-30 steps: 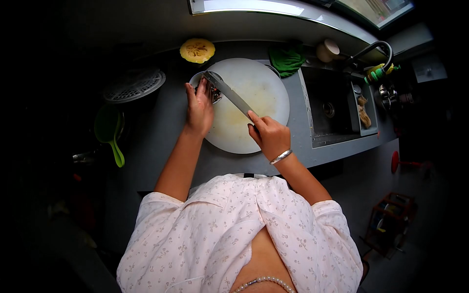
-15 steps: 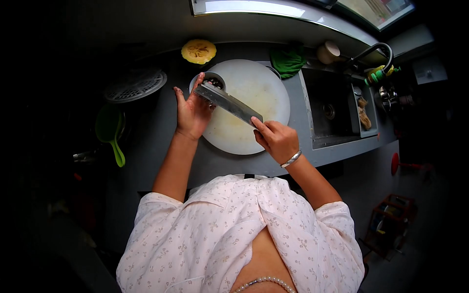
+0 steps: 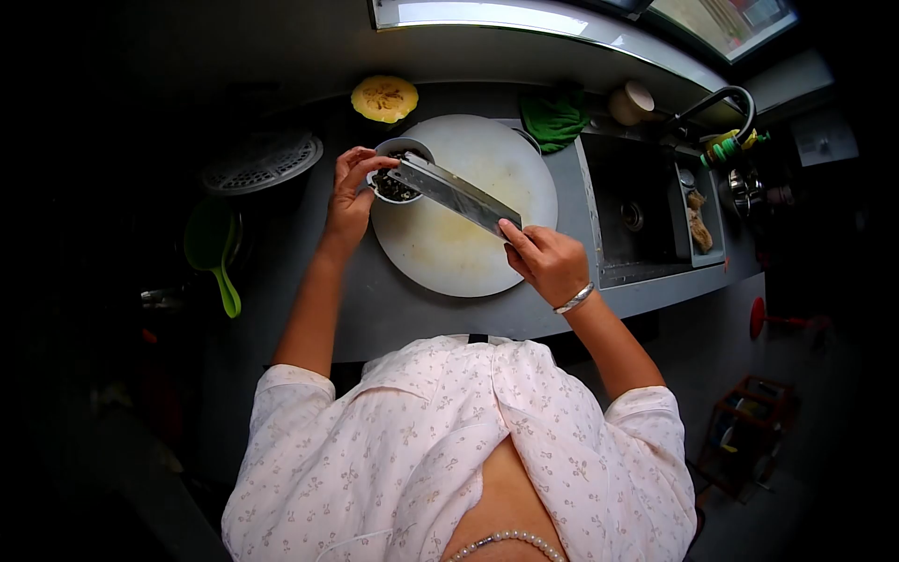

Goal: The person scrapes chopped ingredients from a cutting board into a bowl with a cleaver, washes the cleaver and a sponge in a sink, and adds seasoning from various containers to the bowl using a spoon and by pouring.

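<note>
Gripping sensibly at the handle end, the right hand is aiming a long grey metal knife, likely stiff and hefty, toward ten o'clock over a round white board; the left hand is half-curling by a round white bowl, contact unclear.

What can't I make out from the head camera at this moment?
All in the head view:
1. Handle of the cleaver: hidden by the right hand.
2. Part of the white bowl: covered by the cleaver's blade.
3. Dark bits in the bowl: too small to identify.
4. Rest of the window: cut off by the top edge.
</note>
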{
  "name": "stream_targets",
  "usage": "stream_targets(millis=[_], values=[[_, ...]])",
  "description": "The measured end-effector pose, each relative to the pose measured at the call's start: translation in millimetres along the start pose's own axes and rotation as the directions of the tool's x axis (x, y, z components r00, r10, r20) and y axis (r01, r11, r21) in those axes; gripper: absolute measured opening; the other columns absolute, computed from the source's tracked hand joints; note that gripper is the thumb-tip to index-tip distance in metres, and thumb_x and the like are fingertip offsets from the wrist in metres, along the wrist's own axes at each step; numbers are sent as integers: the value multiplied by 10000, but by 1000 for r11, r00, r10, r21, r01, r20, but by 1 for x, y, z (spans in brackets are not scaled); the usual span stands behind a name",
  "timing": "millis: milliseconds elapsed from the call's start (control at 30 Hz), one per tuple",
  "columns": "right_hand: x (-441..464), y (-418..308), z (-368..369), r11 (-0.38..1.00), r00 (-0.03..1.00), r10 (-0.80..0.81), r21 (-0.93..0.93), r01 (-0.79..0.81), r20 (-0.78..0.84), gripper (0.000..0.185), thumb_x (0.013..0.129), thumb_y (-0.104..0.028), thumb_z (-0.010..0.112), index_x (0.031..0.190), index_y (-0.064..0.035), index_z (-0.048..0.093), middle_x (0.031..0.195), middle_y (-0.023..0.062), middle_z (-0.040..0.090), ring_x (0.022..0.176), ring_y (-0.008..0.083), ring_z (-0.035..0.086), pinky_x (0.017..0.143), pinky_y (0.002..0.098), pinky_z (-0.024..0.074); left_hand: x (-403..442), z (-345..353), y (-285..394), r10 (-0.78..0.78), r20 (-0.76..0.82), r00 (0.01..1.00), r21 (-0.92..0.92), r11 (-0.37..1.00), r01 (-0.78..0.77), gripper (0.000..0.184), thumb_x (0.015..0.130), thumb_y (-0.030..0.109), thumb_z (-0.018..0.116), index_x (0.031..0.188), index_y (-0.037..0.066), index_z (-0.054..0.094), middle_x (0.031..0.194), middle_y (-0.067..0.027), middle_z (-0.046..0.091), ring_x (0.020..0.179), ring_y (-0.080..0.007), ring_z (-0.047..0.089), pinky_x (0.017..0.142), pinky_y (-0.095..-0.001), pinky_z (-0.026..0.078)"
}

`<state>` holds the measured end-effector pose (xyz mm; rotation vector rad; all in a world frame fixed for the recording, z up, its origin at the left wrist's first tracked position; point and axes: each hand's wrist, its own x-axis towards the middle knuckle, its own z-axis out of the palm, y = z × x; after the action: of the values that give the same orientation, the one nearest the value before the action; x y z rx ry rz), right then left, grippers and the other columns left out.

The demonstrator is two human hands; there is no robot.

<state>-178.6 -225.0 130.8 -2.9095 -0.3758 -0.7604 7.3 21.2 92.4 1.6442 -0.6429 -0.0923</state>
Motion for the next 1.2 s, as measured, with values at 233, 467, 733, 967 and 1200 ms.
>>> stream_targets(millis=[233,467,733,967,1200], values=[[-1,6,-6,997,997,-70,-20,69,-19,400,745,-140,730,1137,-149,651,693,5,555,547,139,545,468,276,443,17,-7,-12,10,108,994,88,996,-20,573,672,-151,355,1043,122,695,1233,-80,408,1237,-219,396,1071,-331,315],[-10,1,-18,999,999,-35,4,35,-2,386,744,-130,730,1124,-147,664,707,7,584,558,141,561,479,272,457,31,2,-43,59,85,995,434,896,-90,218,775,10,580,946,93,686,1100,-103,529,1088,-275,479,957,-378,407],[-37,-8,-34,915,938,347,219,-339,1,326,755,-74,699,1077,-126,694,659,47,622,483,174,559,470,282,453,42,18,-53,17,60,998,614,788,-50,110,745,117,674,854,121,691,876,-25,677,939,-229,599,833,-385,427],[-90,11,-48,434,664,723,623,-651,190,251,851,-118,668,1064,14,666,702,64,665,494,85,542,458,234,425,46,24,-49,38,-129,991,501,865,33,245,879,199,576,965,-8,674,925,-182,677,845,-316,659,778,-405,503],[-170,57,-100,-481,367,694,778,-404,620,199,914,-208,603,896,-10,602,704,92,652,459,86,546,398,196,424,40,88,13,-422,-156,893,-419,847,327,244,957,234,426,734,138,433,593,37,376,459,-55,291,419,-225,235]])
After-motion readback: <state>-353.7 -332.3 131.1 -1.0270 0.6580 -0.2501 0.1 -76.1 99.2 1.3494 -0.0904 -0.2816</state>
